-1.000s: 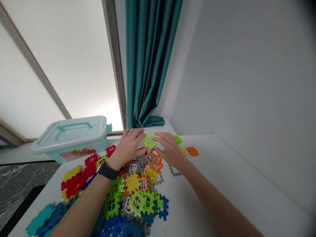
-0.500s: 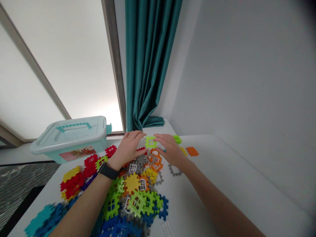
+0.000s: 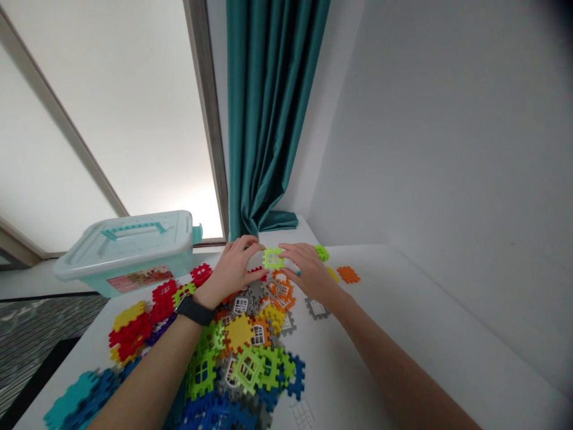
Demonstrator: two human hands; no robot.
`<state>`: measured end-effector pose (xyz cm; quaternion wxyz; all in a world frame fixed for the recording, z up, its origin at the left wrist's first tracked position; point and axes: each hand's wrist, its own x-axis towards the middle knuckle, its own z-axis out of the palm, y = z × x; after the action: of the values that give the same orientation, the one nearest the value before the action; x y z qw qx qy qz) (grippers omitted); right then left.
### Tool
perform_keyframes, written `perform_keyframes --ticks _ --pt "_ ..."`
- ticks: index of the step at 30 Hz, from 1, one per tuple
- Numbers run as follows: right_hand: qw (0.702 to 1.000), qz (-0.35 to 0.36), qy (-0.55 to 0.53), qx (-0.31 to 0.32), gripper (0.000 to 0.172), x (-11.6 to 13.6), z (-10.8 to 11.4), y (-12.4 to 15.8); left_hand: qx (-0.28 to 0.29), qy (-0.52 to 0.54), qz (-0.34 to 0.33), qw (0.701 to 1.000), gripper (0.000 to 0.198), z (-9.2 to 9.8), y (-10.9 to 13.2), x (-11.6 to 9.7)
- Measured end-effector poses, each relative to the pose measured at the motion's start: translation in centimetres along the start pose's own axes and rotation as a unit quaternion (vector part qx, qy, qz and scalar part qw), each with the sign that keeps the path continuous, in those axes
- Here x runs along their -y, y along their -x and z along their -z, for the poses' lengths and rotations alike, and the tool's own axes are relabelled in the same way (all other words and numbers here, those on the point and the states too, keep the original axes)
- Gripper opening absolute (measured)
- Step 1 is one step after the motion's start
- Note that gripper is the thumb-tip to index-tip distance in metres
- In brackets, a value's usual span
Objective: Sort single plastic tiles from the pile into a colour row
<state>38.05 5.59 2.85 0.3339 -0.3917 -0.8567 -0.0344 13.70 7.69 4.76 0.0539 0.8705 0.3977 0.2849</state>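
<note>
The single view comes from a camera worn on the person's head, facing forward and down past the bare left forearm [image 3: 156, 364] and bare right forearm [image 3: 385, 340] toward a glossy dark-teal fabric curtain [image 3: 268, 119]. It is wide, taking in bright white flat panels [image 3: 125, 119] left of the curtain and a plain pale-grey wall [image 3: 447, 149] right of it. Nearest, below the curtain, the smooth white tabletop [image 3: 331, 370] with its heap of multicoloured toothed plastic tiles [image 3: 248, 365] runs off the lower edge.

Light came from the glowing panels [image 3: 120, 95] at left, kinda blown out low down; grey wall [image 3: 439, 149] looked dim, table [image 3: 380, 280] shadows were soft, top-right corner went dark and blurry.
</note>
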Motion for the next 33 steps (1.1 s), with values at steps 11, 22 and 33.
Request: perform_keyframes --ticks 11,22,33 --pt "0.992 -0.089 -0.067 -0.056 0.021 0.4 -0.8 -0.4 0.063 0.189 0.066 0.978 0.032 -0.8 -0.5 0.1" --pt "0.928 -0.257 -0.261 -0.067 0.018 1.6 -0.5 -1.1 0.094 0.272 0.092 0.953 0.040 -0.9 -0.6 0.2" --pt "0.916 -0.272 -0.295 -0.022 0.015 1.3 -0.8 -1.0 0.110 0.306 0.101 0.940 0.042 -1.2 -0.3 0.5"
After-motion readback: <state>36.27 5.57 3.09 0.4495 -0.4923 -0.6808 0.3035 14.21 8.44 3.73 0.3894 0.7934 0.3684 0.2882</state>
